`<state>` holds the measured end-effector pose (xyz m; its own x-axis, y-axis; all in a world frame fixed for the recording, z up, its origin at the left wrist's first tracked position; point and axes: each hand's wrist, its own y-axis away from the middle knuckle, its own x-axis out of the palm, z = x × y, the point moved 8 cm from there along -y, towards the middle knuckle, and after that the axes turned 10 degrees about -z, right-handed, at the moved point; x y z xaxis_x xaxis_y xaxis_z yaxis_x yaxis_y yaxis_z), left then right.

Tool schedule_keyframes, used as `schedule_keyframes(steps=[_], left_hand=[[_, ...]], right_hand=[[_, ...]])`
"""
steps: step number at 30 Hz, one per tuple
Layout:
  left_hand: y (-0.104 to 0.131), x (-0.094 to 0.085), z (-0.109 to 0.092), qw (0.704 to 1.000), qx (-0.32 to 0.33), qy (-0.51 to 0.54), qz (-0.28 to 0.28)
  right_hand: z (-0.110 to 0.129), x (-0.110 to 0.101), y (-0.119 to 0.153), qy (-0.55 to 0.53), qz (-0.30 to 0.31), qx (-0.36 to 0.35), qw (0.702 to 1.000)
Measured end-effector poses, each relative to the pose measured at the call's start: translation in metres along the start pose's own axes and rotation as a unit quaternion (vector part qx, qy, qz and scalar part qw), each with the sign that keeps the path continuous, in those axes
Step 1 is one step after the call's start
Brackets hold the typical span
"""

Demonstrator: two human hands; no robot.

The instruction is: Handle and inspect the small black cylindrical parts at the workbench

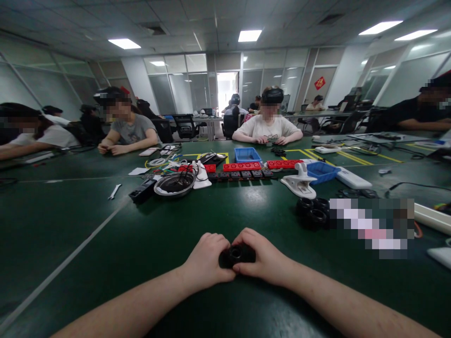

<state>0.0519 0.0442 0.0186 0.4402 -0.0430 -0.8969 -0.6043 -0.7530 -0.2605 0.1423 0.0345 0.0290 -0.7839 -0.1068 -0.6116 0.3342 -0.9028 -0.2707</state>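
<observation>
Item, held: one small, dark black part with a round ringed opening (235, 253) — it is sitting between the two hands, low over the near middle of the dark green tabletop (169, 230), its opening facing the wearer. The left hand (208, 259) is grasping it from the left, fingers curling over the top and thumb pressing in below. The right hand (261, 257) is grasping it from the right, index finger arching over it and thumb reaching beneath.

Items, right: a cluster of glossy black round parts with ringed tops (313, 215) is standing near the right forearm; beyond it, a white plastic clip-shaped stand (299, 184) is resting just beside a blue plastic bin (322, 173).

Items, centre and left: a row of red rectangular strips (241, 166) is lying behind a row of black square units (243, 175); a round silver metal bowl (176, 194) is holding dark contents; a silver metal wrench (114, 191) is lying apart, farther left.

Across the table — a person in a white shirt (269, 127) is sitting, both hands resting near the edge.
</observation>
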Motion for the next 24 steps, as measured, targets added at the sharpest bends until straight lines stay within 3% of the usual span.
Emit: schedule_keyframes(steps=[3,7,10,13,19,24], left_hand=[[-0.002,0.002,0.0,0.999,0.033,0.025,0.007],[-0.003,0.005,-0.001,0.994,0.07,0.071,0.037],[-0.004,0.003,0.0,0.993,0.069,0.083,0.043],[-0.002,-0.001,0.0,0.994,0.051,0.086,0.042],[0.001,-0.008,0.005,0.998,-0.027,0.041,-0.031],[0.003,0.0,0.001,1.0,-0.029,0.008,-0.009]], right_hand=[[0.003,0.002,0.0,-0.045,0.037,-0.019,0.998],[-0.001,0.008,0.0,-0.086,0.117,0.018,0.989],[-0.002,0.008,0.001,-0.077,0.132,0.036,0.988],[0.0,0.005,0.003,-0.077,0.122,0.036,0.989],[-0.009,0.005,0.008,-0.021,0.038,0.086,0.995],[-0.008,0.004,0.007,0.051,-0.03,0.076,0.995]])
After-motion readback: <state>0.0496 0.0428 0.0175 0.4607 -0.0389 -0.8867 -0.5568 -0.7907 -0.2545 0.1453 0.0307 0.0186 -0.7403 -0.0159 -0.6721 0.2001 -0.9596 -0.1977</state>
